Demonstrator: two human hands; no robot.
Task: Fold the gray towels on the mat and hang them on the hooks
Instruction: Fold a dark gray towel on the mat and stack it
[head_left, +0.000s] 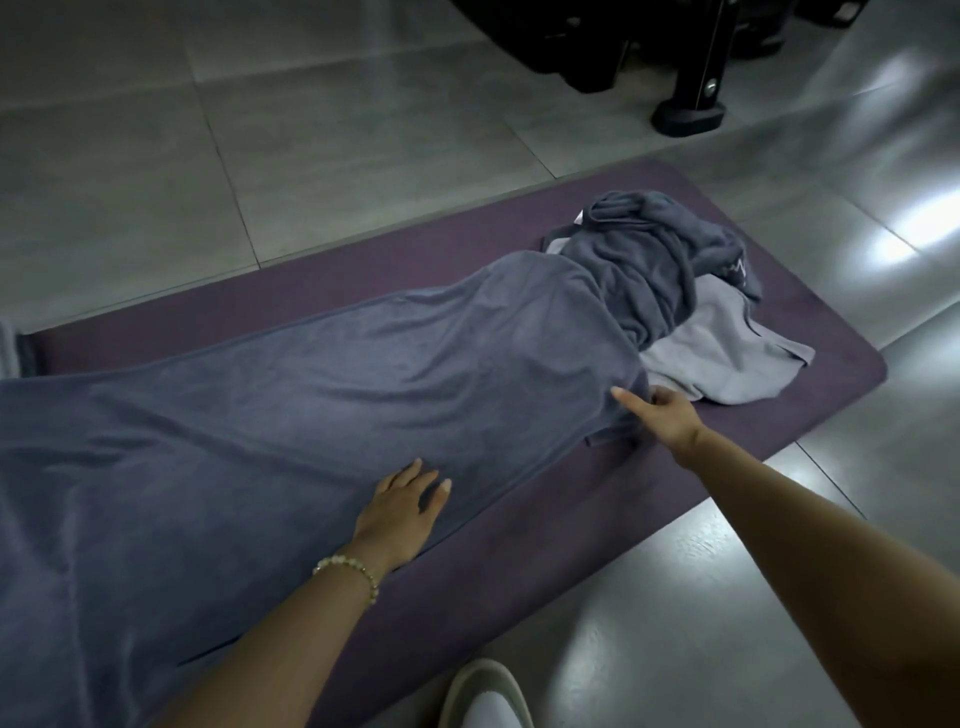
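Purple mat (831, 358) on tiled floor (156, 156): our left hand (405, 512) lies flat on the spread dark gray towel (311, 395), right hand (662, 415) pinches its right edge beside the crumpled towels (639, 249).

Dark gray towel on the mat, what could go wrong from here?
The dark gray towel meets the crumpled heap atop the light gray towel at its far end, so pulling with your right hand may drag both. Your left hand pins only the near edge, so the fold could go crooked.
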